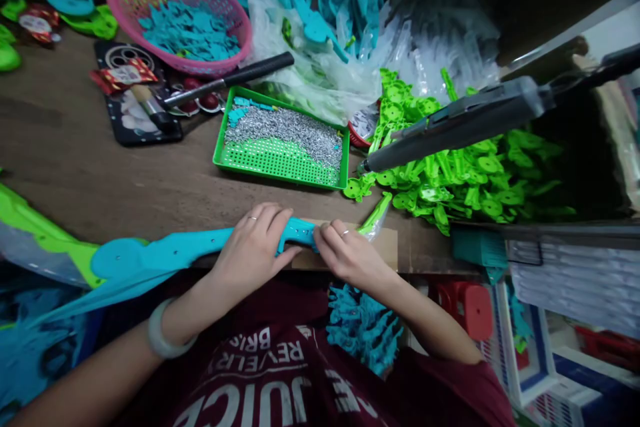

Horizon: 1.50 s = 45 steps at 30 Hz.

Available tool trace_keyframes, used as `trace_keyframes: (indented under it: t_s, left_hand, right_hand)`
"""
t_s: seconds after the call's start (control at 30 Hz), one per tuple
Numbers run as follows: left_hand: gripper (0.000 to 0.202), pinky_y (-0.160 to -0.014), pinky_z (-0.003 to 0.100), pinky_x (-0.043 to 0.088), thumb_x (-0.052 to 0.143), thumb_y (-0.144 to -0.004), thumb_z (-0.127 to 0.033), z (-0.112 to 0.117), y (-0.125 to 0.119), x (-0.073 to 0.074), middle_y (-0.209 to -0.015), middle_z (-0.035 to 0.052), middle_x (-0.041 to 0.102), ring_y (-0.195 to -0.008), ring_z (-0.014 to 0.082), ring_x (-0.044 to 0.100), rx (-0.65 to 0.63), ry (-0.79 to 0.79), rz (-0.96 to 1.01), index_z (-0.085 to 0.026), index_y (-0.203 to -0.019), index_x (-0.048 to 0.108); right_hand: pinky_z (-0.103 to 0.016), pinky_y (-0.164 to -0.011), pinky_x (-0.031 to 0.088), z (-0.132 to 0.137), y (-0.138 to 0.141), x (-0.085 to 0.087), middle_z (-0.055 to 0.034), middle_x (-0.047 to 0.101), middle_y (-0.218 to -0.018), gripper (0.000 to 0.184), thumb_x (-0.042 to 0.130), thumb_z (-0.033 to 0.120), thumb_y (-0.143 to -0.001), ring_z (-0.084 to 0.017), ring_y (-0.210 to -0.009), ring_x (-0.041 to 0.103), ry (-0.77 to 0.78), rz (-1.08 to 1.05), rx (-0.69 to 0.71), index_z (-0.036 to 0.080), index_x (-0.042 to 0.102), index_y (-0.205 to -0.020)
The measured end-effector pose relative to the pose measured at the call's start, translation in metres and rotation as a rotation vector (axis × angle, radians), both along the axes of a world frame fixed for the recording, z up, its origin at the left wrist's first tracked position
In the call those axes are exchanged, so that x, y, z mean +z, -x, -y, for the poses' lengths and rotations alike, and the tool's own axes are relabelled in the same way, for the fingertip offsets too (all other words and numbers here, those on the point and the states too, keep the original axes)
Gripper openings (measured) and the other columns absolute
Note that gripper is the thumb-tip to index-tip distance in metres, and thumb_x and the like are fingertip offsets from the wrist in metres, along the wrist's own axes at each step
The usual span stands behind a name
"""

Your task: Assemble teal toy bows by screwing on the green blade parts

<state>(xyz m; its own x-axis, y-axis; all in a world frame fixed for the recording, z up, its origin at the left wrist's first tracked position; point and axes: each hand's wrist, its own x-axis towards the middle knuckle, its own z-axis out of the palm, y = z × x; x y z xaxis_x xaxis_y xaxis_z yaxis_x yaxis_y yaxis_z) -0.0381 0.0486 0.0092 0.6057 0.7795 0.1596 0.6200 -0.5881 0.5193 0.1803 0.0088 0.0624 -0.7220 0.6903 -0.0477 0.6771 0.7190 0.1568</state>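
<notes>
A long teal plastic piece lies along the front edge of the wooden table. My left hand is wrapped over its middle, gripping it. My right hand pinches the right end of the same piece, fingers closed, next to a green plastic piece in clear wrap. A flat cardboard pad lies under the right hand. Whether anything small sits between the right fingers is hidden.
A green tray of small metal screws sits just beyond the hands. Behind it lie a hammer, a pink basket of teal parts and plastic bags. A green parts pile and a hanging power screwdriver are at right. Teal parts rest on my lap.
</notes>
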Motion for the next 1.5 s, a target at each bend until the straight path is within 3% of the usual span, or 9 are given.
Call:
trace_keyframes:
  t_s: [0.43,0.6,1.03,1.37,1.5]
  left_hand:
    - [0.041,-0.095,0.048,0.053,0.071,-0.086,-0.031,-0.001,-0.001,0.001,-0.117,0.0179,0.064,-0.114,0.035,0.058,-0.001,-0.032,0.05,-0.01,-0.119,0.057]
    - [0.04,-0.093,0.048,0.054,0.073,-0.085,-0.03,-0.001,-0.001,0.001,-0.115,0.0191,0.065,-0.113,0.0358,0.059,0.001,-0.035,0.067,-0.009,-0.116,0.059]
    - [0.043,-0.097,0.047,0.053,0.073,-0.084,-0.031,0.002,-0.002,0.001,-0.114,0.0189,0.065,-0.114,0.0354,0.059,0.037,-0.057,0.059,-0.006,-0.117,0.061]
    - [0.042,-0.098,0.047,0.052,0.072,-0.085,-0.031,0.003,-0.002,0.0,-0.115,0.0194,0.065,-0.115,0.0355,0.059,0.034,-0.061,0.044,-0.006,-0.117,0.061]
    - [0.039,-0.096,0.047,0.053,0.072,-0.084,-0.03,0.003,-0.003,0.0,-0.113,0.0195,0.065,-0.113,0.0355,0.059,0.045,-0.07,0.051,-0.006,-0.114,0.061]
  right_hand:
    - [-0.036,-0.06,0.055,-0.006,-0.004,0.005,-0.0149,0.063,-0.093,0.028,0.042,0.011,-0.099,-0.024,-0.085,0.056,-0.009,0.048,0.088,0.01,0.07,-0.101]
    - [-0.033,-0.059,0.054,-0.007,-0.003,0.005,-0.0138,0.062,-0.092,0.027,0.042,0.01,-0.099,-0.022,-0.084,0.056,-0.038,0.044,0.11,0.005,0.068,-0.105]
    - [-0.035,-0.065,0.054,-0.01,-0.006,0.004,-0.0159,0.063,-0.092,0.028,0.044,0.01,-0.098,-0.023,-0.083,0.056,-0.047,0.018,0.144,-0.002,0.065,-0.113]
    - [-0.037,-0.068,0.054,-0.005,0.007,0.002,-0.0156,0.067,-0.098,0.027,0.045,0.011,-0.097,-0.023,-0.087,0.057,-0.088,0.097,0.182,0.002,0.068,-0.109]
    - [-0.038,-0.069,0.053,-0.003,0.004,-0.002,-0.0184,0.067,-0.098,0.029,0.047,0.009,-0.096,-0.025,-0.089,0.059,-0.084,0.074,0.175,-0.004,0.065,-0.115]
